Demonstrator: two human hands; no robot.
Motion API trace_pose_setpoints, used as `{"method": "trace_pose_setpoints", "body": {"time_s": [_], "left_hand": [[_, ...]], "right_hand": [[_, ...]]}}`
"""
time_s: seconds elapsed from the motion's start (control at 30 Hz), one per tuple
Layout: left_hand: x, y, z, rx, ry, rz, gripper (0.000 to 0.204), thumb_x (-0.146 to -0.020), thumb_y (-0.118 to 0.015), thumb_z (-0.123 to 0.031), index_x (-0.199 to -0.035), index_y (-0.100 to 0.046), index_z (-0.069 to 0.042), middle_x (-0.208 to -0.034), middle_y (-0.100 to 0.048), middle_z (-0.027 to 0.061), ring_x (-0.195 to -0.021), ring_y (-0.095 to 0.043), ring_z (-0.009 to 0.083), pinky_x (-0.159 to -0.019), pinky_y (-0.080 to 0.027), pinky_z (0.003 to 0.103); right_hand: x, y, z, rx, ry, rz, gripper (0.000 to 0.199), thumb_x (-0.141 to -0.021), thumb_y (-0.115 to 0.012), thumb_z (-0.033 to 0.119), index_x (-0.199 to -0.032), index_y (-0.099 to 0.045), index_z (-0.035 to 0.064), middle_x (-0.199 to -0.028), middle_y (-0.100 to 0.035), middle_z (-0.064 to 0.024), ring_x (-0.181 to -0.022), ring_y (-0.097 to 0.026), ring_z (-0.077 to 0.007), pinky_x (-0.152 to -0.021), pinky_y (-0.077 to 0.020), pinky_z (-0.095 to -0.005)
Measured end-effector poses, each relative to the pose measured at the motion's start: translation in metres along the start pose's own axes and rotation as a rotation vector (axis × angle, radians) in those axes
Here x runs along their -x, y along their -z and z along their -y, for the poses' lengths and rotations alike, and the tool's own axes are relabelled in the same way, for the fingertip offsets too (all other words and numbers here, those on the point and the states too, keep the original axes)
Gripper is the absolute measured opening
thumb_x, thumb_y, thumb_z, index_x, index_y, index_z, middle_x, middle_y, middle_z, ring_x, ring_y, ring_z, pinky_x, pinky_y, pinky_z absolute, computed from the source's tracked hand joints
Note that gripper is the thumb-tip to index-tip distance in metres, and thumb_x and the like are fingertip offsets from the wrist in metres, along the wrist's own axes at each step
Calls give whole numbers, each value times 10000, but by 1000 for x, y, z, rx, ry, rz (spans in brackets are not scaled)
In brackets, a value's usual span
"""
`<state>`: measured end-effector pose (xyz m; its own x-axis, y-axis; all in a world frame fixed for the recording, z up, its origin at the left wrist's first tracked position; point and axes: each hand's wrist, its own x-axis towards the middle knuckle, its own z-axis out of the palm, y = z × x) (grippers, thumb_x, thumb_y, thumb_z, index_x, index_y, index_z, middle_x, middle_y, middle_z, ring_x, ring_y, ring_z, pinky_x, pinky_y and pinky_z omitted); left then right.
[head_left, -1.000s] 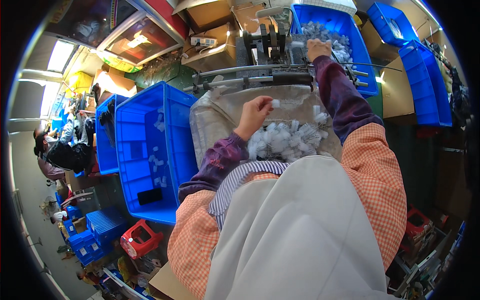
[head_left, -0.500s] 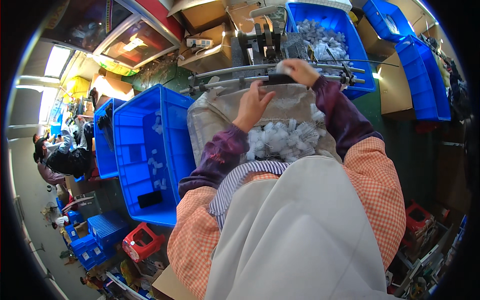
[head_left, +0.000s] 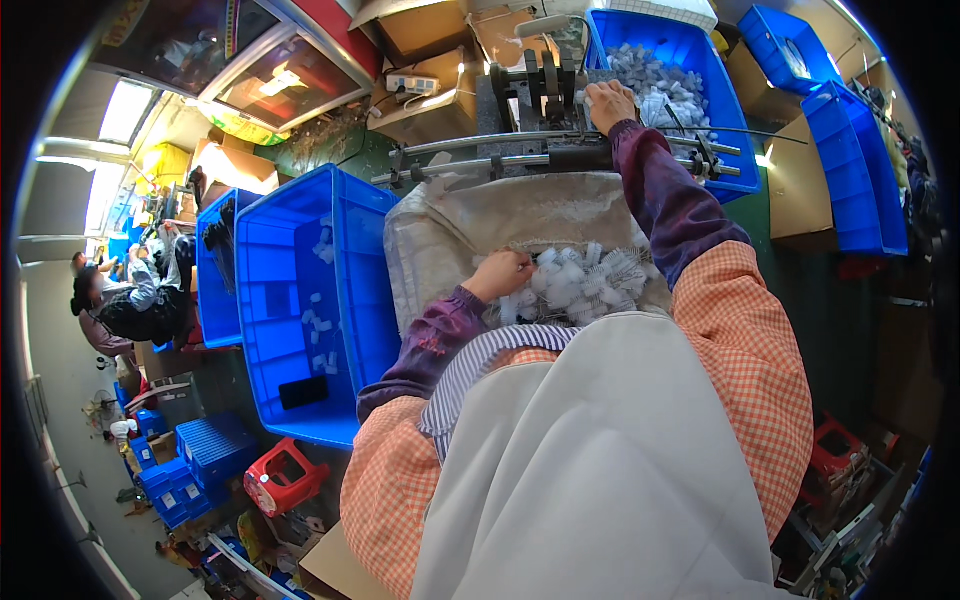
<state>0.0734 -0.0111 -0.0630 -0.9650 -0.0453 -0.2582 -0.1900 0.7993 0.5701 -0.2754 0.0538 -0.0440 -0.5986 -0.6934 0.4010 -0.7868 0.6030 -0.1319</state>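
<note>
My left hand [head_left: 503,274] is at the left edge of a pile of small white plastic pieces with fine bristles [head_left: 590,285]. Its fingers are drawn together; what they hold is hidden. The pile lies on a beige cloth [head_left: 450,215] spread in front of me. My right hand [head_left: 609,104] is stretched forward to the right side of a dark metal machine [head_left: 545,90], with fingers curled. A bit of a white plastic piece shows at its fingertips. Below that hand, two metal rods with a black sleeve [head_left: 580,158] run crosswise.
A blue bin [head_left: 720,100] full of pale pieces stands at the far right. On the left, a large blue bin [head_left: 290,235] holds several white pieces and a black flat object [head_left: 303,393]. A red stool [head_left: 285,477] and cardboard boxes [head_left: 425,110] stand nearby. Another person [head_left: 135,300] sits far left.
My left hand has dropped back from near the rods to the pile, its fingers closing. My right hand has moved forward from the rods to the machine's right side.
</note>
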Motion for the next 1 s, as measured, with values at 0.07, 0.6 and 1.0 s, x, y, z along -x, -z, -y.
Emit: {"method": "trace_pose_setpoints", "body": {"time_s": [0.07,0.6,1.0], "left_hand": [[2,1,-3,42,16,-25,221,-771,-572,-244,-863,-653,-60,-831,-637,167,-806,-595,349,-715,-465,414],[42,38,-5,-200,484,-262,436,-805,-559,-402,-1007,-603,-18,-905,-625,214,-912,-588,336,-771,-456,418],[42,-3,23,64,377,-129,424,-808,-567,-340,-928,-557,67,-838,-616,239,-815,-602,365,-710,-467,403]], "right_hand": [[-2,3,0,-10,1,28,153,-795,-525,228,-906,-611,167,-936,-608,-16,-1008,-492,-221,-855,-340,-382],[18,28,-2,85,-216,100,320,-785,-530,381,-1004,-644,177,-1106,-545,-65,-1108,-397,-263,-932,-242,-466],[3,7,59,49,-232,142,307,-813,-482,323,-976,-619,101,-1073,-543,-97,-1097,-406,-279,-920,-252,-460]]}}
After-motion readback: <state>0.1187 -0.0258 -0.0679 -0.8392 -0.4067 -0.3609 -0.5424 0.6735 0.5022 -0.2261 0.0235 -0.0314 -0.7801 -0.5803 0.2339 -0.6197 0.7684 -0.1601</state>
